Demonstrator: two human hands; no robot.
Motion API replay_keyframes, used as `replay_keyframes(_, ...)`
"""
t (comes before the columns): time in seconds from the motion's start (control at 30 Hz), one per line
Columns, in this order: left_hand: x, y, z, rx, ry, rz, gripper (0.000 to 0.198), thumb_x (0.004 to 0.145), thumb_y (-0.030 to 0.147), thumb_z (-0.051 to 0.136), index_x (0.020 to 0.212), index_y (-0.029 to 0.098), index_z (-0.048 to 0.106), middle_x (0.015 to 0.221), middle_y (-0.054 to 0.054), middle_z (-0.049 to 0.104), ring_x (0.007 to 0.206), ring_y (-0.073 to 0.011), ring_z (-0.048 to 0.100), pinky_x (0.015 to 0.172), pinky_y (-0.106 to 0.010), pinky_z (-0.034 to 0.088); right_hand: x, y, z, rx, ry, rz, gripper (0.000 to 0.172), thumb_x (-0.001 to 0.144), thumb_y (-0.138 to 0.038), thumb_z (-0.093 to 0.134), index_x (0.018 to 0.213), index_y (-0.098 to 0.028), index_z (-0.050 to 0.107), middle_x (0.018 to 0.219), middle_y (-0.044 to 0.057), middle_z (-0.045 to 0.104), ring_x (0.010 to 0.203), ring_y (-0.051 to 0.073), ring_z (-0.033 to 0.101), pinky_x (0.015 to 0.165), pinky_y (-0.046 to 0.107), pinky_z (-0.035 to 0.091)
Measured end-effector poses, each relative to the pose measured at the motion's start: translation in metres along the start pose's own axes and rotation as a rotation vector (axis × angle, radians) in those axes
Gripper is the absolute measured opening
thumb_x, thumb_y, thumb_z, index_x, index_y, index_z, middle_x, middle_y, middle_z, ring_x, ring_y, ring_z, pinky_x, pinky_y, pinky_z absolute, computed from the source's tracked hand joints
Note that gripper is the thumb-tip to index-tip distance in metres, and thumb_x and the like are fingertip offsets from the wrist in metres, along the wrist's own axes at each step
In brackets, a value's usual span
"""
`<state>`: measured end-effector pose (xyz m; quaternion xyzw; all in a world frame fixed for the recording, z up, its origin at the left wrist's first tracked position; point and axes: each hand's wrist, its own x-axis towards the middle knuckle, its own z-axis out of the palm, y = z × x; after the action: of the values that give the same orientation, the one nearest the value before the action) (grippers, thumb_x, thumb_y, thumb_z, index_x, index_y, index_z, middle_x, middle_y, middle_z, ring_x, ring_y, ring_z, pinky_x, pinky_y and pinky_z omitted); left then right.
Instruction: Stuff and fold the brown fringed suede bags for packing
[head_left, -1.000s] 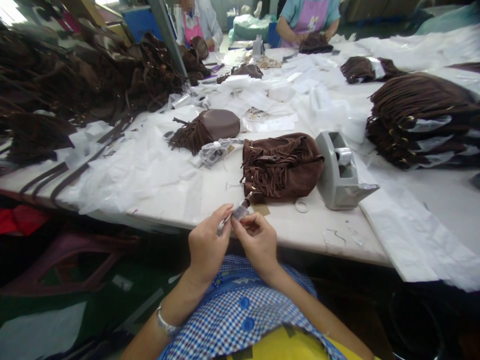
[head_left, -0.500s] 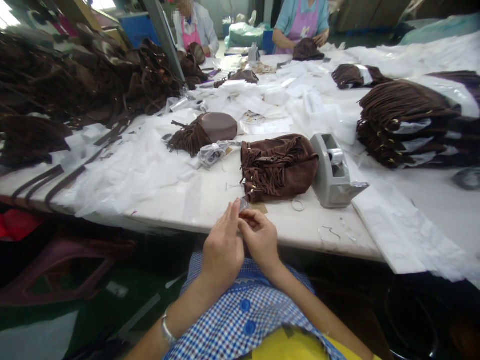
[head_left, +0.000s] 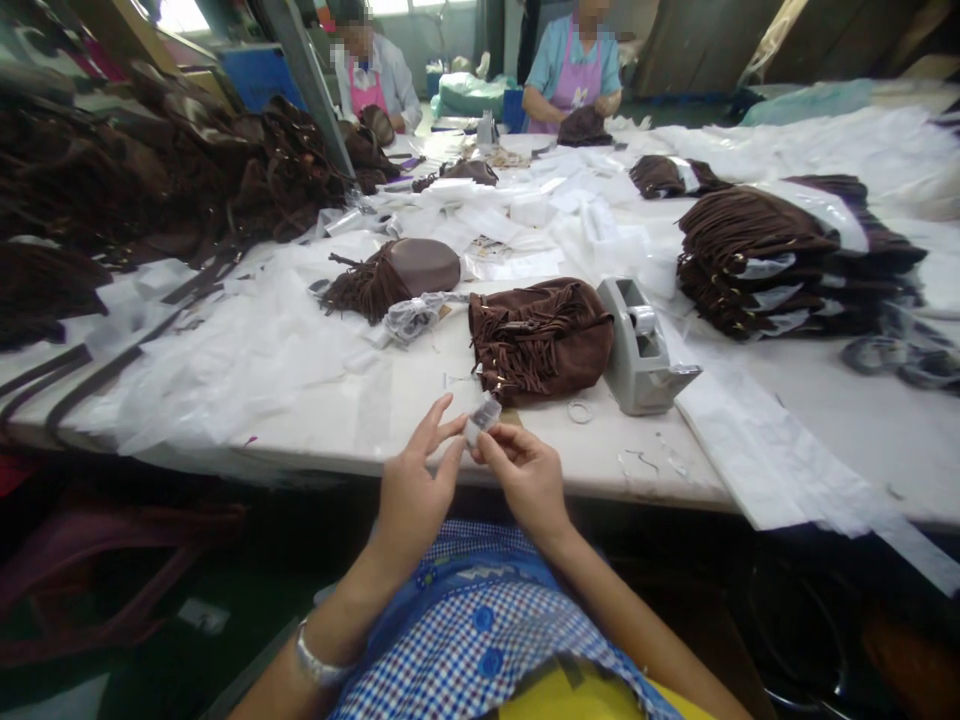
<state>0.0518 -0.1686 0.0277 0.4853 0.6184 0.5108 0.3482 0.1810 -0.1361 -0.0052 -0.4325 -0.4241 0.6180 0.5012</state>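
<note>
Between thumb and fingers, my right hand pinches a small grey-and-white bundle that looks wrapped in clear film; its contents cannot be made out. My left hand is just left of it, thumb and fingers spread apart, the fingertips close to the bundle. Directly beyond my hands lies a brown fringed suede bag on its side. Against its right end stands a grey tape dispenser. A thin clear ring lies in front of the bag.
A second fringed bag and a plastic-wrapped coil lie further left. Stacked fringed bags stand at right, a brown heap at left. White wrapping spreads over the table. Two people work across it.
My left hand has moved left, away from my right hand, and its fingers have spread. The small bundle, mostly covered before, now shows in my right hand. The view has shifted slightly.
</note>
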Motion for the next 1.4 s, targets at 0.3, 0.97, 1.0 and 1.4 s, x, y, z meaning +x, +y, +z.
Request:
replay_keyframes(0.3, 0.027, -0.012, -0.015, -0.248, -0.252, -0.185, 0.044, 0.077, 0.034, 0.076, 0.117, 0.018, 0.064, 0.1, -0.008, 0.074, 0.091, -0.0183, 0.07, 0.078, -0.025, 0.053, 0.008, 0.002, -0.004, 0.043, -0.098, 0.059, 0.024, 0.078, -0.039, 0.076, 0.089, -0.018, 0.075, 0.071, 0.001, 0.072, 0.065, 0.013, 0.065, 0.062, 0.024, 0.053)
replay_keyframes(0.97, 0.029, -0.057, -0.011, -0.09, -0.242, -0.139, 0.051, 0.071, 0.048, 0.078, 0.109, 0.02, 0.061, 0.1, -0.009, 0.074, 0.102, -0.0258, 0.069, 0.088, -0.035, 0.056, 0.085, -0.122, -0.189, -0.406, 0.384, -0.125, 0.034, 0.066, -0.051, 0.08, 0.073, -0.018, 0.077, 0.126, 0.012, 0.067, 0.129, 0.03, 0.052, 0.107, 0.041, 0.038)
replay_keyframes(1.0, 0.029, -0.057, -0.011, -0.095, -0.236, -0.138, 0.05, 0.07, 0.048, 0.079, 0.108, 0.02, 0.062, 0.1, -0.009, 0.074, 0.102, -0.0257, 0.069, 0.089, -0.035, 0.056, 0.079, -0.124, -0.185, -0.353, 0.397, -0.141, 0.032, 0.063, -0.048, 0.083, 0.073, -0.018, 0.077, 0.127, 0.012, 0.067, 0.128, 0.029, 0.053, 0.106, 0.039, 0.039)
replay_keyframes(1.4, 0.031, -0.063, -0.014, -0.142, -0.247, -0.207, 0.054, 0.07, 0.048, 0.08, 0.113, 0.021, 0.06, 0.103, -0.007, 0.075, 0.101, -0.0244, 0.07, 0.091, -0.034, 0.054, 0.035, -0.086, -0.191, -0.17, 0.593, 0.033, 0.04, 0.053, -0.04, 0.091, 0.082, -0.016, 0.076, 0.081, 0.007, 0.074, 0.066, 0.012, 0.064, 0.053, 0.019, 0.048)
